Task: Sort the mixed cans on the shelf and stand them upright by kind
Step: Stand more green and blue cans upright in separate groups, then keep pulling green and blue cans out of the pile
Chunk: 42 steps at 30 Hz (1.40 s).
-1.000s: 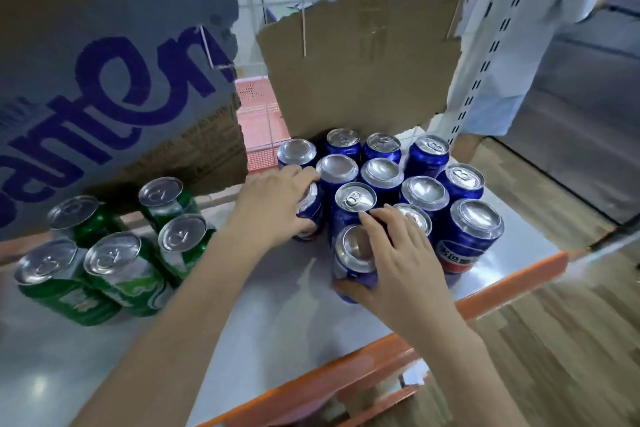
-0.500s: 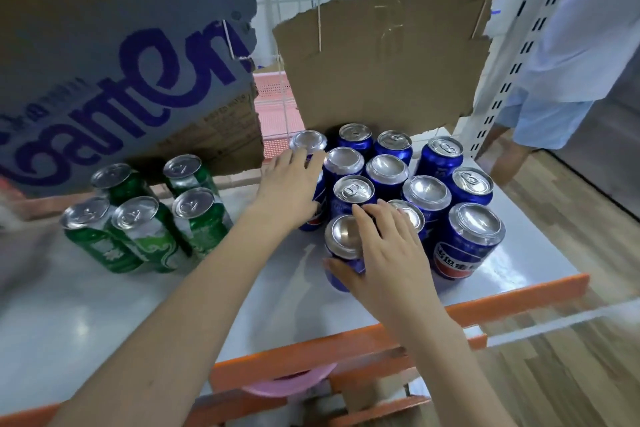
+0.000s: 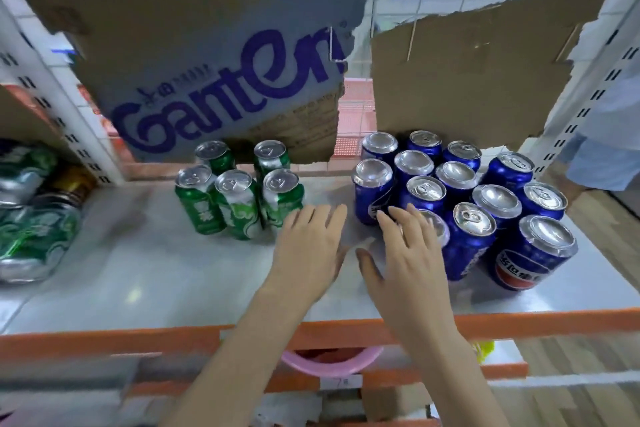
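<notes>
Green cans stand left, blue cans right: sorting looks nearly finished.
Five upright green aluminium cans (image 3: 239, 198) grouped; left hand (image 3: 308, 250) flat, empty on the white shelf (image 3: 138, 274); right hand (image 3: 408, 253) open against upright blue aluminium cans (image 3: 460, 204).

One head-worn wide-angle view looks forward and down, close over the shelf (image 3: 145, 274) and both forearms.

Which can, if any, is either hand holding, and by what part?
None. The left hand hangs open over the white shelf; the right hand lies with straight fingers over a blue aluminium can, not curled round it.
</notes>
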Each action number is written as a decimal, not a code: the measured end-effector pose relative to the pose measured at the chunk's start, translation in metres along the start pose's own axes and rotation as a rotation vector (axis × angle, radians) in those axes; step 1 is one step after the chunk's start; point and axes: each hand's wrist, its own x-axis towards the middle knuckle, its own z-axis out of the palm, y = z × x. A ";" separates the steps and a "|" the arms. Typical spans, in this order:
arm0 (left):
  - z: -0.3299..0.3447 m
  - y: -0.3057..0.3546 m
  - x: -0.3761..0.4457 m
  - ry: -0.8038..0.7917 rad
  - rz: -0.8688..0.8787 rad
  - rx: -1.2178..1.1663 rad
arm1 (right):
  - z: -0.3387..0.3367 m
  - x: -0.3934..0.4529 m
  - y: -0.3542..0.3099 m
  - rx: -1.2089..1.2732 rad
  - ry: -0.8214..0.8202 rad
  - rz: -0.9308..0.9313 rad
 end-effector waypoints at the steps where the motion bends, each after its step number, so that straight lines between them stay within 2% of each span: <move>1: -0.004 -0.006 -0.017 0.003 -0.026 -0.014 | 0.003 -0.006 -0.011 0.002 -0.015 -0.011; 7: -0.025 -0.071 -0.145 -0.148 -0.227 -0.031 | 0.038 -0.067 -0.102 -0.020 -0.145 -0.079; 10: -0.054 -0.121 -0.215 -0.347 -0.328 0.003 | 0.057 -0.100 -0.171 0.010 -0.245 -0.125; 14: -0.083 -0.198 -0.308 -0.361 -0.511 0.010 | 0.076 -0.131 -0.270 0.035 -0.352 -0.222; 17: -0.104 -0.255 -0.367 -0.239 -0.621 0.020 | 0.081 -0.141 -0.341 0.076 -0.361 -0.294; 19: -0.126 -0.285 -0.396 -0.240 -0.677 0.054 | 0.084 -0.144 -0.382 0.087 -0.372 -0.360; 24: -0.154 -0.338 -0.447 -0.169 -0.796 0.085 | 0.101 -0.146 -0.452 0.097 -0.395 -0.487; 27: -0.157 -0.355 -0.467 -0.068 -0.810 0.088 | 0.117 -0.143 -0.482 0.116 -0.360 -0.528; 33: -0.155 -0.410 -0.495 -0.098 -0.887 0.093 | 0.160 -0.130 -0.550 0.219 -0.334 -0.575; 38: -0.160 -0.493 -0.504 -0.100 -0.936 0.148 | 0.198 -0.099 -0.622 0.359 -0.326 -0.576; 42: -0.177 -0.570 -0.482 -0.078 -0.916 0.181 | 0.216 -0.050 -0.675 0.441 -0.246 -0.533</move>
